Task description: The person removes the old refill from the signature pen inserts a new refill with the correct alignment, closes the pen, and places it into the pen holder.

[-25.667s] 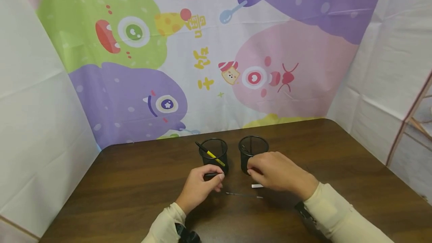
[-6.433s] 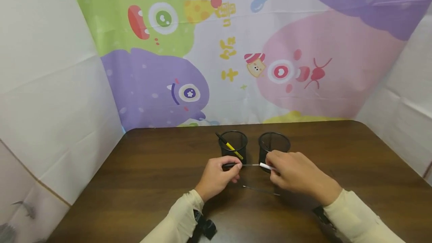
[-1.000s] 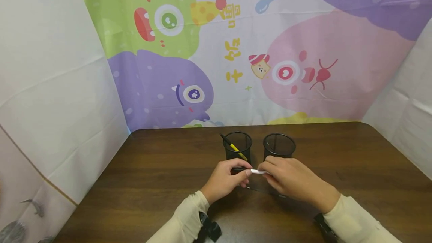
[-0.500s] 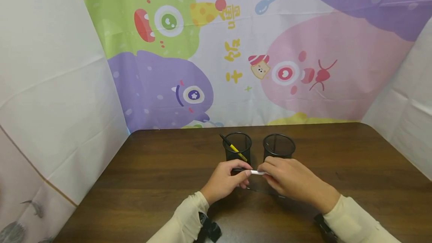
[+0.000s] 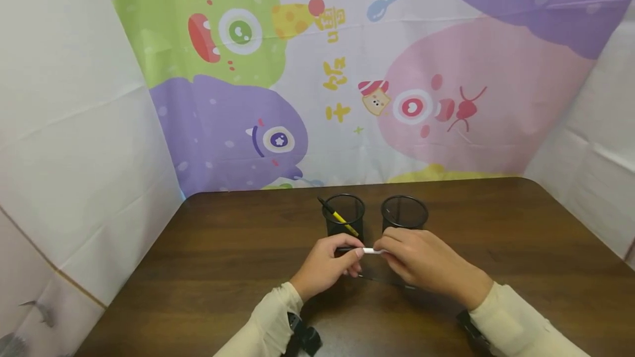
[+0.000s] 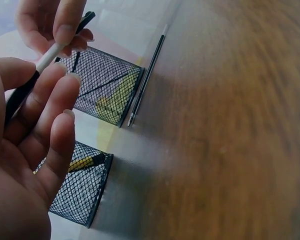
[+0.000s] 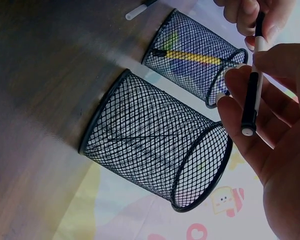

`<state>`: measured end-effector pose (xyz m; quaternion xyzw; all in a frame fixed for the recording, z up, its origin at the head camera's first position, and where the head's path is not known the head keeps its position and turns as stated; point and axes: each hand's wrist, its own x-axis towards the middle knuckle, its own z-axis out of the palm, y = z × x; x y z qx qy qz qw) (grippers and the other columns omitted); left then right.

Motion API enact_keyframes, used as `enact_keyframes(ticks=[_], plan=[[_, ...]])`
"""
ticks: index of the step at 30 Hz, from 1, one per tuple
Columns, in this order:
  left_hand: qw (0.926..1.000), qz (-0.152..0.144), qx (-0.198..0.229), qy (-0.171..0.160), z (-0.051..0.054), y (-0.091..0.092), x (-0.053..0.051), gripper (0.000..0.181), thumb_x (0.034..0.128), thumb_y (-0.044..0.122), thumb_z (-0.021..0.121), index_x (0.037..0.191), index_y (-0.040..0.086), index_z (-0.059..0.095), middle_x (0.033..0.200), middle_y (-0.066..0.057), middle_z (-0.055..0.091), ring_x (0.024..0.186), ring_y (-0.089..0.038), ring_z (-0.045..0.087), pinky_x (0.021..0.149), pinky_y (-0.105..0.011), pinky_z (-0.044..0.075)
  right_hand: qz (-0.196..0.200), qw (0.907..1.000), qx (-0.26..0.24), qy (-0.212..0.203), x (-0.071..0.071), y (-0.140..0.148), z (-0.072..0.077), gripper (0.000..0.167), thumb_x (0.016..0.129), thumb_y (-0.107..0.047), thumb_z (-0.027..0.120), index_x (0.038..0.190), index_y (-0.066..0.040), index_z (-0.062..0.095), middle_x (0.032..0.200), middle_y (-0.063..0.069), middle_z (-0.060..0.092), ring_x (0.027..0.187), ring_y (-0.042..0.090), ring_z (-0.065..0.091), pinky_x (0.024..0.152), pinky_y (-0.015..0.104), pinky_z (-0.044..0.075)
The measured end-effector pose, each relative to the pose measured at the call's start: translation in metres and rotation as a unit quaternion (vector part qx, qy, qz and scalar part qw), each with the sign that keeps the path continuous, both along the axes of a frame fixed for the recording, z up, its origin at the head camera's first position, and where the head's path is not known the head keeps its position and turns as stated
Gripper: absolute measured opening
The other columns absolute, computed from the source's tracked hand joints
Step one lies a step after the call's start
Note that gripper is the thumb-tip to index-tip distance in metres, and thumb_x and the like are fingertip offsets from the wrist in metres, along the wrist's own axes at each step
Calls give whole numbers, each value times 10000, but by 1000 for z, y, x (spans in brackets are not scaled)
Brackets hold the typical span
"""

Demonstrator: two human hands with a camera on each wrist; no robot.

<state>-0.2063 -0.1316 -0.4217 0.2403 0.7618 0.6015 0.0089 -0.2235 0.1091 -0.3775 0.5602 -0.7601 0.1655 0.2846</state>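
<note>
My left hand (image 5: 322, 266) pinches the black barrel of a pen (image 6: 49, 57) between thumb and fingers. At its other end, my right hand (image 5: 431, 266) pinches the white part, whose black clip and end cap show in the right wrist view. White and black parts meet in line just beyond the left thumb, with no refill visible between them. On the table below both hands lies a thin pen refill (image 6: 147, 77), dark along its length with a pale end. Neither hand touches it.
Two black mesh pen cups stand behind the hands. In the left cup (image 5: 337, 230) leans a yellow pen (image 5: 344, 223) with a black end; the right cup (image 7: 140, 135) shows a thin dark line through its mesh. A printed cloth (image 5: 347, 147) hangs beyond the table's back edge.
Long before, the white part lay on the table. Some seconds ago a refill showed between black barrel and white part; now they meet. Over the last second, both hands keep nearly the same hold.
</note>
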Motion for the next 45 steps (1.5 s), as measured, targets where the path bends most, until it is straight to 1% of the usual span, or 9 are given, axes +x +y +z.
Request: enact_keyframes(ticks=[9, 17, 23, 24, 28, 31, 37, 40, 45], plan=[[10000, 77, -39, -31, 2, -1, 1, 147, 1001, 195, 644, 1052, 59, 671, 755, -69, 689, 650, -184, 688, 636, -432, 598, -124, 9998, 158, -20, 0, -1, -1, 214, 818, -29, 736, 993, -141, 682, 877, -87, 582, 653, 8, 463, 535, 193, 444], [9999, 124, 5, -47, 3, 2, 2, 139, 1001, 134, 635, 1079, 25, 669, 794, -114, 691, 667, -202, 691, 665, -508, 589, -138, 9996, 185, -138, 0, 1, -2, 198, 827, -36, 723, 990, -142, 685, 879, -89, 586, 659, -3, 468, 543, 182, 446], [10000, 84, 19, -17, 2, 2, 0, 143, 987, 141, 658, 1064, 22, 677, 798, -97, 692, 676, -195, 692, 664, -451, 602, -118, 9996, 139, -208, 0, 1, -2, 204, 829, -28, 719, 994, -143, 684, 888, -97, 584, 662, -4, 467, 547, 183, 446], [10000, 78, 5, -9, 5, 2, 2, 139, 987, 126, 655, 1059, 9, 676, 796, -108, 691, 679, -212, 694, 666, -460, 601, -117, 9996, 131, -205, 0, 1, -2, 204, 828, -26, 718, 993, -142, 683, 886, -98, 582, 661, -4, 465, 545, 183, 445], [10000, 42, -7, 58, 5, 2, 2, 132, 988, 141, 656, 1042, 23, 680, 783, -96, 693, 675, -214, 701, 665, -458, 602, -114, 9997, 129, -191, 0, 1, -2, 204, 824, -23, 721, 987, -139, 683, 883, -97, 580, 661, -2, 466, 544, 185, 446], [10000, 38, 15, 59, 1, 0, 0, 127, 988, 172, 662, 1035, 55, 682, 782, -68, 694, 673, -192, 703, 662, -440, 604, -103, 9996, 145, -225, 0, 0, -2, 206, 825, -20, 733, 991, -135, 687, 890, -91, 590, 666, -1, 471, 549, 184, 450], [9999, -6, 157, 7, 0, 0, -1, 129, 990, 173, 661, 1045, 59, 681, 794, -64, 695, 678, -190, 699, 656, -404, 609, -70, 9995, 131, -270, 0, 0, -2, 213, 829, -14, 743, 998, -130, 689, 902, -82, 607, 671, -2, 476, 557, 183, 456], [9998, -26, 214, 0, 0, 0, 0, 125, 984, 159, 668, 1050, 54, 679, 812, -94, 695, 686, -187, 696, 654, -374, 610, -35, 9996, 79, -282, 0, 0, -2, 214, 836, -15, 740, 1000, -140, 684, 909, -84, 610, 676, -6, 479, 562, 180, 459], [9996, -74, 271, -10, 1, 1, 1, 120, 978, 132, 671, 1065, 49, 669, 884, -228, 682, 699, -176, 691, 663, -362, 610, 16, 9995, -11, -331, -1, 1, -1, 183, 873, -33, 712, 1005, -155, 674, 912, -94, 601, 668, -10, 463, 549, 163, 436]])
